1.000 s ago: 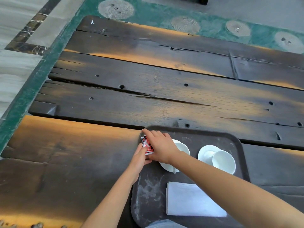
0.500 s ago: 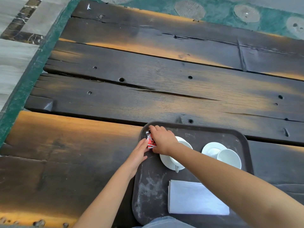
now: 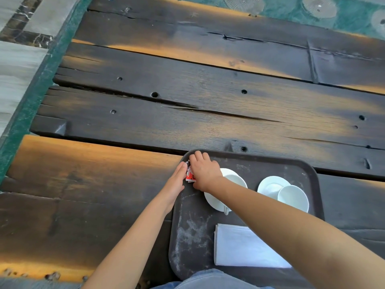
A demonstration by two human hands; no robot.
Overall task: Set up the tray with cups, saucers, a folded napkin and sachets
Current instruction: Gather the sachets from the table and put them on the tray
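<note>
A dark tray point(image 3: 270, 163) lies on the wooden table at the near right. Red and white sachets point(image 3: 190, 174) sit in its far left corner, pressed between my left hand point(image 3: 175, 182) and my right hand point(image 3: 205, 171), which covers most of them. Beside them a white saucer point(image 3: 233, 180) holds a cup mostly hidden under my right wrist. Further right a second white cup point(image 3: 292, 198) rests on its saucer point(image 3: 269, 184). A folded white napkin point(image 3: 243, 247) lies at the tray's near edge.
The dark plank table point(image 3: 187, 90) stretches far and left of the tray, with gaps and holes between boards. A green patterned floor strip point(image 3: 31, 97) borders its left edge. My blue trouser knee point(image 3: 208, 280) shows at the bottom.
Both hands have stayed clasped on the sachets and shifted slightly toward the tray's far left corner. The cups, saucers and napkin have not moved.
</note>
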